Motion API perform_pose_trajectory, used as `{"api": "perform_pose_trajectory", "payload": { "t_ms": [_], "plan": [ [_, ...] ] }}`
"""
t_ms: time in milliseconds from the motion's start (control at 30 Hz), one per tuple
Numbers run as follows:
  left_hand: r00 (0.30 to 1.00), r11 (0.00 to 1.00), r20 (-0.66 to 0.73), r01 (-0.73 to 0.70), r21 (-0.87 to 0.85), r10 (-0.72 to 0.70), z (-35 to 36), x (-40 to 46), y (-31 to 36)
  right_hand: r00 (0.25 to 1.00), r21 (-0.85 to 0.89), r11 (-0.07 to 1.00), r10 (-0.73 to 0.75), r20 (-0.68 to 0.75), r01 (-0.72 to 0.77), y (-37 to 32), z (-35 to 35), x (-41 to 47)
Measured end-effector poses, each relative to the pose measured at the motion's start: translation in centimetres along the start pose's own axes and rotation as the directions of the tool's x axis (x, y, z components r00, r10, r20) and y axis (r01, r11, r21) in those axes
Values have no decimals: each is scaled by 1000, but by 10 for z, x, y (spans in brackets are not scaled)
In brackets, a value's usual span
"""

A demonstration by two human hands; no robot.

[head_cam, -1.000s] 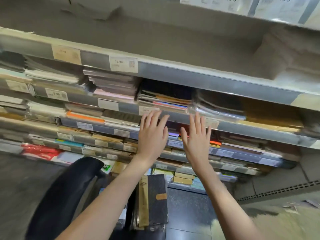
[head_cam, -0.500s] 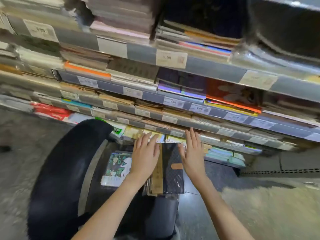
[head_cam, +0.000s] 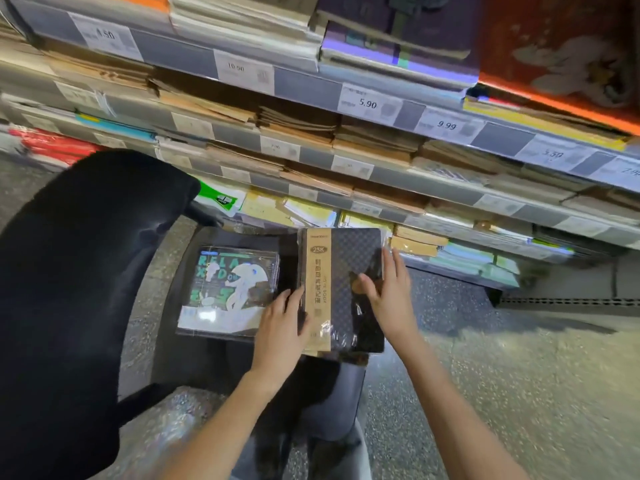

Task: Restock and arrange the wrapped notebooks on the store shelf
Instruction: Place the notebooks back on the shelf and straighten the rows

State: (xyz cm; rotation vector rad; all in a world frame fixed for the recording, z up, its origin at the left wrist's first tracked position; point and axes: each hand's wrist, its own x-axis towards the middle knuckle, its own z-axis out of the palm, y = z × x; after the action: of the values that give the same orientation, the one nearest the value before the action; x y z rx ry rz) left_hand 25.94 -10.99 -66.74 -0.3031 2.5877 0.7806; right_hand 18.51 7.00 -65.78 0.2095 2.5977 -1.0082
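A stack of wrapped dark checkered notebooks [head_cam: 349, 258] with a kraft paper band lies on the black chair seat [head_cam: 214, 355] below the shelves. My left hand [head_cam: 280, 323] grips the stack's left edge, thumb up on the band. My right hand [head_cam: 389, 294] holds the right edge, thumb on the cover and fingers along the side. A second wrapped stack with green and white artwork [head_cam: 228, 289] lies to the left on the same seat, untouched.
The chair's black backrest [head_cam: 72, 271] fills the left. Store shelves [head_cam: 311, 88] packed with notebook piles and price tags run across the top. Speckled floor [head_cam: 502, 393] lies to the right.
My view dropped from the upper shelves to the chair. Both hands came down from the shelf and took hold of the dark notebook stack's two sides.
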Motion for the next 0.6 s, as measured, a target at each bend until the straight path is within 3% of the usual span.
{"api": "perform_pose_trajectory", "payload": {
  "t_ms": [333,467,600],
  "plan": [
    [995,975,-77,-51,217,69,34,0,0,997,219,973,75,-11,-70,-2,14,21],
    [996,993,-90,4,121,7,35,-2,11,994,259,962,104,-33,-92,0,16,23],
    [997,995,-5,78,-55,-78,36,-1,14,987,308,942,154,-40,-135,-1,20,23]
  ]
}}
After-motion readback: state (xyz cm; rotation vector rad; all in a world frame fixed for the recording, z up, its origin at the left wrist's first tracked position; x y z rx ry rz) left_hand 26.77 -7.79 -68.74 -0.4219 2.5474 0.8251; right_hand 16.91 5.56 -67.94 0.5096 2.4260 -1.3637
